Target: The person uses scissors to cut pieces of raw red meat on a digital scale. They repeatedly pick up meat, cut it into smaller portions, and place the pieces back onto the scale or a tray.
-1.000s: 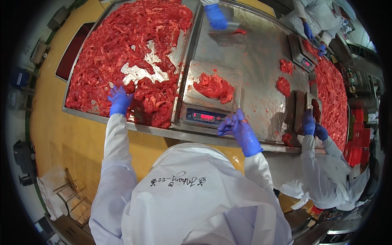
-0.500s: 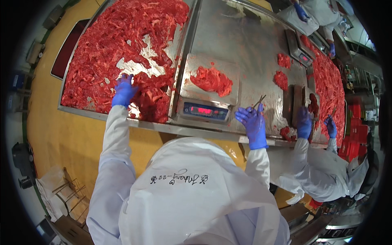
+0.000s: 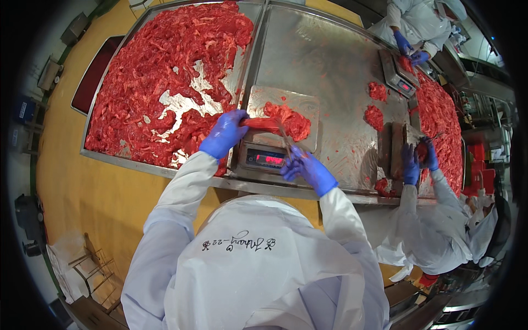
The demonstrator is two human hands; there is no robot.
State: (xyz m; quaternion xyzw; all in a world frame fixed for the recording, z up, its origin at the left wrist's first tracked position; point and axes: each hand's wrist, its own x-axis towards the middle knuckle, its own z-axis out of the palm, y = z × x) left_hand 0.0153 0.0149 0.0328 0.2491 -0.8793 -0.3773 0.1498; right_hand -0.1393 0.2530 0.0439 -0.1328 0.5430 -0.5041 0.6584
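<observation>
My left hand, in a blue glove, pinches one end of a long strip of raw red meat stretched over the near left part of the weighing plate. My right hand, also gloved in blue, is closed on a pair of scissors, whose blades reach up to the strip's right end. Behind the strip, a heap of meat rests on the scale's square plate. The scale's display glows red below my hands.
A broad tray of raw meat lies left; a bare steel tabletop stretches right. Two small meat portions sit there near a second scale. Co-workers' gloved hands work at the right and far right, beside another meat pile.
My left hand has come right from the meat tray to the scale, bringing a meat strip. My right hand has moved left with the scissors, up to that strip.
</observation>
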